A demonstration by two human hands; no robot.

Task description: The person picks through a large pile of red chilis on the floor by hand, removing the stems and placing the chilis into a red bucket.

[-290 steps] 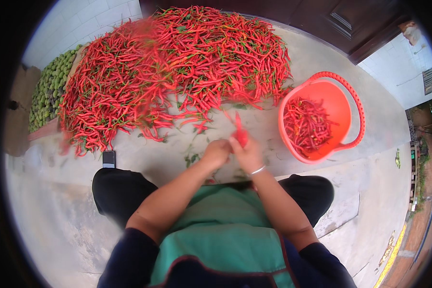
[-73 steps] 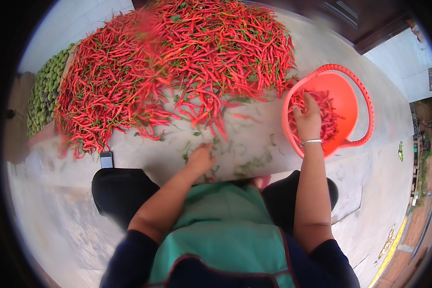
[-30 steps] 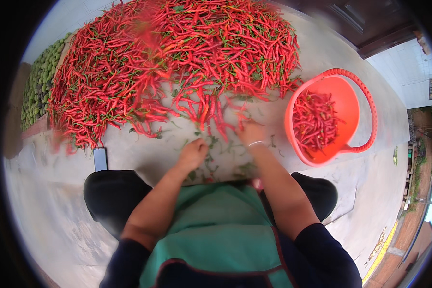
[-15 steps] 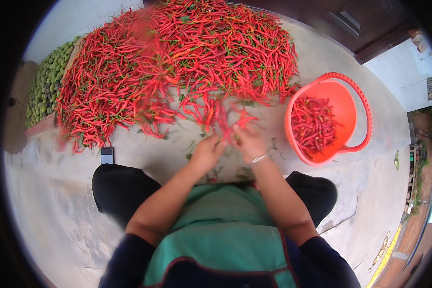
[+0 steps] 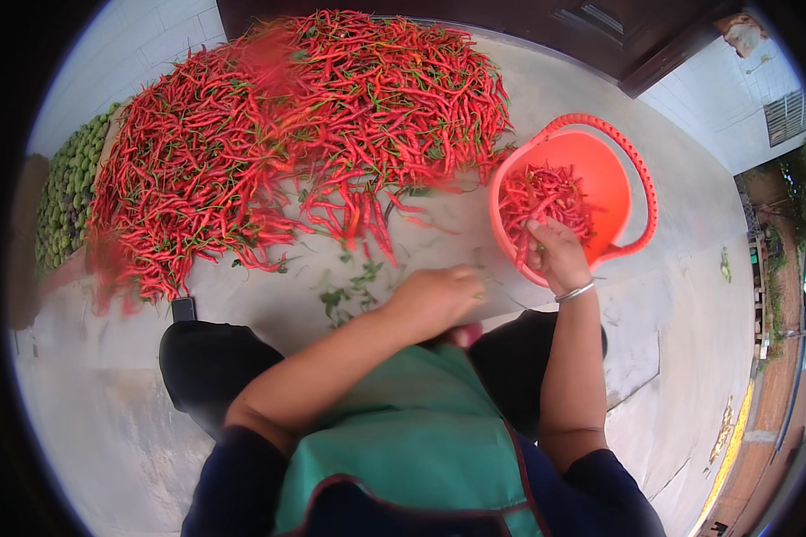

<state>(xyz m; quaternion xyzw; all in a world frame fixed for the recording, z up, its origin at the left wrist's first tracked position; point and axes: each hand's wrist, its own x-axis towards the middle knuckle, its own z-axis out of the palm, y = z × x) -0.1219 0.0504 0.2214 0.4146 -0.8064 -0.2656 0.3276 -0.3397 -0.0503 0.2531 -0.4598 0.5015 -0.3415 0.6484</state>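
Pepper pile (image 5: 394, 98) lies beyond left hand (image 5: 443, 295), fingers curled, blurred; can't tell if they pinch anything. Right hand (image 5: 557, 255) seems to pinch a red pepper (image 5: 521, 249) over the bucket (image 5: 611, 170), loose peppers (image 5: 555, 192) just past its fingertips. Probably the drop-in step; next calls for loosening that pinch.

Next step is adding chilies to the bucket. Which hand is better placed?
Probably the right hand: it is at the near rim of the orange-red bucket, fingertips close to the red chilies inside. The left hand is outside it, above the floor.
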